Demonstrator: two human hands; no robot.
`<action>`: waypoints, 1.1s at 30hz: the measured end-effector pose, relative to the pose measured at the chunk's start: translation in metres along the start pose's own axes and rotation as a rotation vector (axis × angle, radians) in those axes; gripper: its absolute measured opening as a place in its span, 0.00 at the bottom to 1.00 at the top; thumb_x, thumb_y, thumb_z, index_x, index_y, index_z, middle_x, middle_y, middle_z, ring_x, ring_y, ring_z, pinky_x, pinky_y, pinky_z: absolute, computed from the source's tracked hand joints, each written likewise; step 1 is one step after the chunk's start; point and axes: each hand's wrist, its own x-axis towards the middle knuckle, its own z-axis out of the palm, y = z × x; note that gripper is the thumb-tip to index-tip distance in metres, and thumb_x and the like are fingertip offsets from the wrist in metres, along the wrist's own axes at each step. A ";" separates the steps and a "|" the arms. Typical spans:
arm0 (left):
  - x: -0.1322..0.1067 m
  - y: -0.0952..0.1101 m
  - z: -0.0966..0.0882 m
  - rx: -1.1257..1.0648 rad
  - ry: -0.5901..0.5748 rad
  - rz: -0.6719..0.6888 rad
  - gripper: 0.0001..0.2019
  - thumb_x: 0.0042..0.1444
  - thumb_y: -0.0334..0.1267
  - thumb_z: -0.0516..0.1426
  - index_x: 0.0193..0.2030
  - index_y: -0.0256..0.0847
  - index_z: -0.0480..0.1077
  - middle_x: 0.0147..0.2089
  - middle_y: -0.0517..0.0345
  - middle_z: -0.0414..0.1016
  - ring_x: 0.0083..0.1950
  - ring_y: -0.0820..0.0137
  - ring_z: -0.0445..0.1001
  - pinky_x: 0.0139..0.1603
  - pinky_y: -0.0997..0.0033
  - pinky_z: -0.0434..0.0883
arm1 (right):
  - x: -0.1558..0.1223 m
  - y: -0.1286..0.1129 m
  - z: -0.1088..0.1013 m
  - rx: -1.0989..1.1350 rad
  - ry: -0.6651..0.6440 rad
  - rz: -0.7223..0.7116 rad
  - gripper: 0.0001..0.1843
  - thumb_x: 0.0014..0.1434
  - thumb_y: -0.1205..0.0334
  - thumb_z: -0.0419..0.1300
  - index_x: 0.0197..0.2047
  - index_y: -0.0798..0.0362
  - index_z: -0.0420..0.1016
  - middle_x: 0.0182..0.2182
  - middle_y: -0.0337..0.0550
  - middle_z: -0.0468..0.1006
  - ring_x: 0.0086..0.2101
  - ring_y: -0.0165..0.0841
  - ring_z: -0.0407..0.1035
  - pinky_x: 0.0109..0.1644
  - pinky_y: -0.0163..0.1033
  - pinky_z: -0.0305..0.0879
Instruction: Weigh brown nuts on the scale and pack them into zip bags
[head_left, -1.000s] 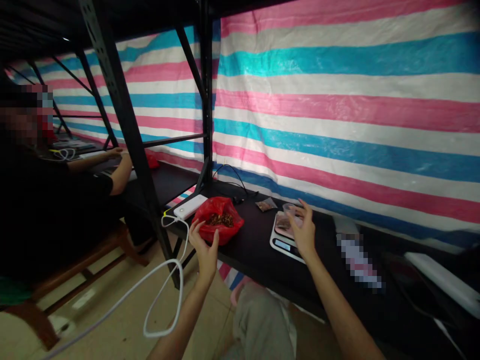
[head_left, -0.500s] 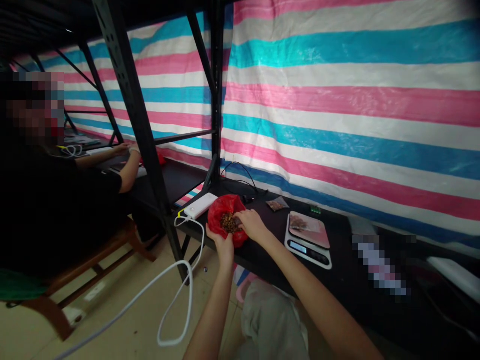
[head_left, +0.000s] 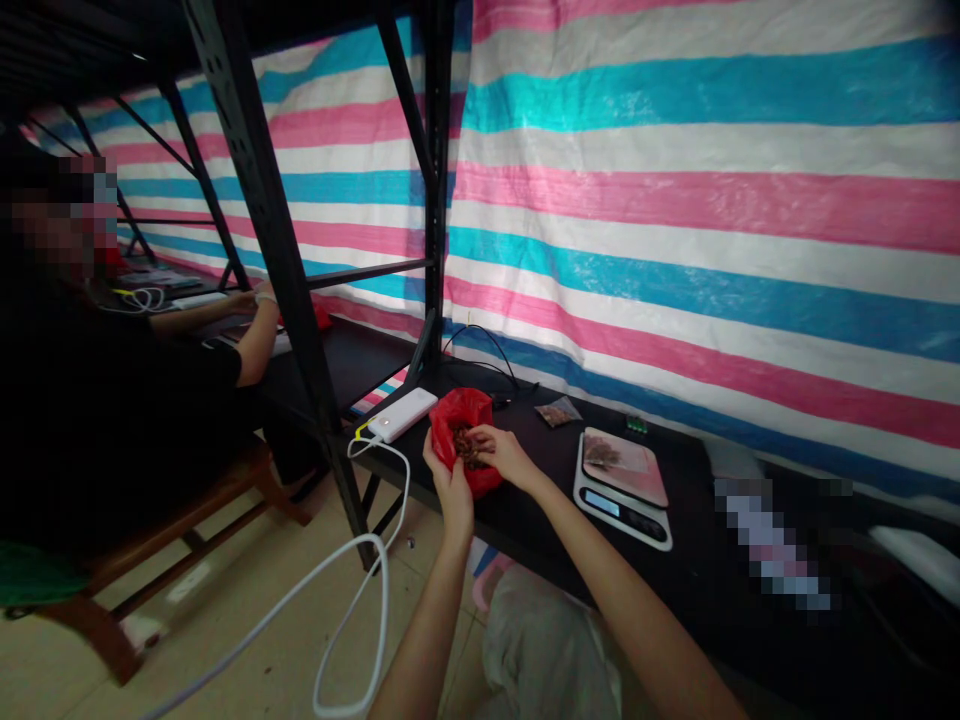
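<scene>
A red plastic bag (head_left: 459, 405) stands with its mouth open near the table's front edge. Small brown pieces (head_left: 471, 450), too small to name, fill the inside. My left hand (head_left: 450, 490) grips the near left rim of the bag, thumb on the inner side. From the right, my right hand (head_left: 502, 456) reaches into the mouth, its fingers drawn together at the brown pieces. To the right is a white kitchen scale (head_left: 626, 510) with a lit display. A clear packet (head_left: 602, 452) of brown bits lies on its pan.
A white power bank (head_left: 403, 414) with a white cable (head_left: 386, 590) sits left of the bag. Behind are another small packet (head_left: 559, 412) and a green item (head_left: 637, 424). Black rack posts (head_left: 262, 200) stand at left, where a person (head_left: 112, 400) sits working.
My left hand has shifted slightly right and up along the bag, and its rim has drawn inward. My right fingers have moved slightly among the brown pieces.
</scene>
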 end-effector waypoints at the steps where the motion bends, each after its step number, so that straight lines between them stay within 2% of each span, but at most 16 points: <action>1: 0.001 0.000 -0.003 0.010 0.026 -0.012 0.30 0.49 0.26 0.48 0.61 0.40 0.48 0.63 0.46 0.53 0.63 0.62 0.56 0.61 0.60 0.58 | -0.001 0.000 0.001 0.048 0.009 0.025 0.17 0.44 0.71 0.58 0.41 0.53 0.71 0.35 0.41 0.77 0.33 0.33 0.73 0.40 0.42 0.70; 3: 0.000 0.001 -0.008 0.037 0.077 -0.021 0.30 0.50 0.26 0.48 0.62 0.40 0.47 0.63 0.46 0.53 0.63 0.62 0.56 0.62 0.58 0.56 | -0.002 0.000 0.003 0.113 0.045 0.049 0.18 0.43 0.68 0.62 0.40 0.53 0.71 0.35 0.42 0.77 0.33 0.33 0.73 0.40 0.43 0.70; 5: -0.005 0.005 -0.012 0.075 0.129 0.020 0.32 0.51 0.26 0.47 0.63 0.40 0.44 0.65 0.45 0.48 0.65 0.62 0.51 0.64 0.57 0.51 | -0.003 -0.002 0.003 0.173 0.095 0.033 0.18 0.41 0.65 0.64 0.40 0.53 0.71 0.37 0.43 0.76 0.36 0.34 0.72 0.42 0.44 0.69; 7: -0.015 0.013 -0.015 0.124 0.167 0.119 0.33 0.53 0.27 0.47 0.65 0.39 0.40 0.67 0.44 0.42 0.67 0.62 0.44 0.66 0.56 0.45 | -0.004 -0.005 0.001 0.232 0.133 0.004 0.19 0.42 0.63 0.65 0.40 0.52 0.71 0.38 0.43 0.76 0.40 0.35 0.71 0.45 0.44 0.68; 9: -0.027 0.022 -0.017 0.207 0.161 0.240 0.31 0.54 0.29 0.49 0.64 0.37 0.42 0.67 0.43 0.39 0.68 0.61 0.41 0.66 0.53 0.43 | -0.004 -0.008 -0.001 0.271 0.162 -0.014 0.19 0.42 0.62 0.65 0.40 0.52 0.71 0.40 0.44 0.76 0.43 0.36 0.70 0.47 0.43 0.67; 11: -0.037 0.028 -0.019 0.338 0.065 0.366 0.26 0.54 0.32 0.51 0.61 0.39 0.51 0.66 0.42 0.45 0.67 0.58 0.43 0.64 0.46 0.41 | -0.005 -0.010 -0.004 0.286 0.168 -0.012 0.19 0.42 0.61 0.65 0.41 0.51 0.70 0.40 0.44 0.76 0.44 0.36 0.70 0.47 0.44 0.67; 14: -0.042 0.029 -0.025 0.543 -0.209 0.525 0.19 0.54 0.35 0.53 0.54 0.42 0.63 0.60 0.47 0.59 0.64 0.55 0.51 0.61 0.38 0.33 | -0.008 -0.010 -0.007 0.270 0.146 -0.010 0.19 0.43 0.61 0.65 0.41 0.51 0.70 0.40 0.44 0.76 0.43 0.36 0.70 0.47 0.44 0.66; 16: -0.038 0.025 -0.030 0.611 -0.344 0.573 0.16 0.53 0.36 0.55 0.50 0.44 0.66 0.55 0.49 0.66 0.61 0.55 0.57 0.61 0.37 0.30 | -0.009 -0.010 -0.008 0.250 0.139 -0.018 0.18 0.44 0.62 0.64 0.41 0.51 0.70 0.40 0.44 0.75 0.43 0.36 0.70 0.48 0.44 0.66; 19: -0.027 0.021 -0.036 0.609 -0.394 0.573 0.13 0.52 0.38 0.56 0.45 0.45 0.70 0.47 0.51 0.72 0.54 0.57 0.64 0.62 0.39 0.30 | -0.011 -0.011 -0.010 0.238 0.161 -0.030 0.19 0.44 0.62 0.64 0.41 0.51 0.70 0.41 0.43 0.75 0.43 0.35 0.69 0.48 0.44 0.65; 23: -0.012 0.023 -0.031 0.582 -0.416 0.574 0.06 0.53 0.38 0.54 0.36 0.44 0.71 0.39 0.55 0.74 0.46 0.61 0.68 0.63 0.43 0.38 | -0.014 -0.019 -0.021 0.215 0.242 -0.068 0.19 0.44 0.61 0.64 0.42 0.51 0.69 0.41 0.44 0.75 0.42 0.35 0.70 0.49 0.44 0.65; 27: -0.001 0.029 -0.019 0.561 -0.339 0.527 0.08 0.57 0.38 0.50 0.35 0.41 0.70 0.34 0.57 0.74 0.40 0.66 0.70 0.60 0.49 0.51 | -0.039 -0.029 -0.055 0.137 0.350 -0.107 0.20 0.46 0.58 0.64 0.44 0.50 0.68 0.45 0.45 0.73 0.43 0.36 0.70 0.50 0.44 0.65; 29: 0.000 0.033 -0.013 0.523 -0.238 0.515 0.09 0.57 0.37 0.49 0.36 0.40 0.69 0.35 0.56 0.74 0.40 0.66 0.70 0.58 0.50 0.55 | -0.063 -0.030 -0.084 0.068 0.423 -0.099 0.21 0.47 0.57 0.63 0.46 0.50 0.68 0.45 0.45 0.73 0.43 0.36 0.70 0.49 0.45 0.64; 31: -0.004 0.038 -0.003 0.474 -0.082 0.532 0.09 0.57 0.36 0.49 0.41 0.39 0.68 0.40 0.52 0.73 0.44 0.64 0.69 0.58 0.49 0.54 | -0.093 -0.026 -0.117 0.011 0.510 -0.061 0.21 0.48 0.55 0.63 0.46 0.50 0.68 0.45 0.46 0.74 0.42 0.38 0.71 0.47 0.46 0.66; 32: -0.008 0.041 0.005 0.443 -0.014 0.562 0.10 0.57 0.35 0.49 0.43 0.38 0.67 0.42 0.50 0.72 0.46 0.63 0.68 0.58 0.49 0.54 | -0.108 -0.021 -0.135 -0.016 0.571 -0.047 0.22 0.48 0.54 0.62 0.47 0.50 0.68 0.44 0.47 0.75 0.42 0.39 0.71 0.46 0.46 0.66; 33: -0.013 0.045 0.016 0.409 0.002 0.617 0.10 0.56 0.34 0.50 0.45 0.38 0.66 0.44 0.49 0.71 0.48 0.62 0.67 0.58 0.49 0.54 | -0.123 -0.016 -0.152 -0.051 0.637 -0.038 0.23 0.48 0.52 0.62 0.47 0.50 0.68 0.44 0.48 0.75 0.42 0.39 0.70 0.47 0.47 0.66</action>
